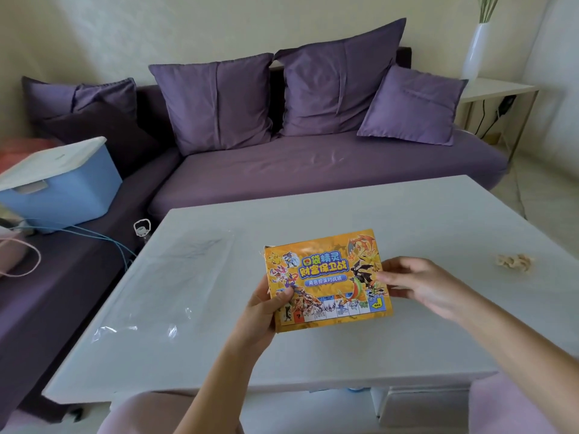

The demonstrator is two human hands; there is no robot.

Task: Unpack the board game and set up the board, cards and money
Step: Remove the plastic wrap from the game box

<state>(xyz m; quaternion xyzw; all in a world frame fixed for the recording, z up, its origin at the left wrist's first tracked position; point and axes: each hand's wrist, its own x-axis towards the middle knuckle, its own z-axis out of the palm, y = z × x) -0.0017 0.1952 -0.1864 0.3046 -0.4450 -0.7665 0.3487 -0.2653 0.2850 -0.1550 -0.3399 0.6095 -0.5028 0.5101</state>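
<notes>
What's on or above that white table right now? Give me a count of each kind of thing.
game box: 1
clear plastic wrapper: 1
small beige crumpled item: 1
Total: 3

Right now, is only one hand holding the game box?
No, the left hand grips the game box at its lower left corner and the right hand holds its right edge.

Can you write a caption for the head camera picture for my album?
Left hand and right hand hold the yellow game box over the white table.
</notes>
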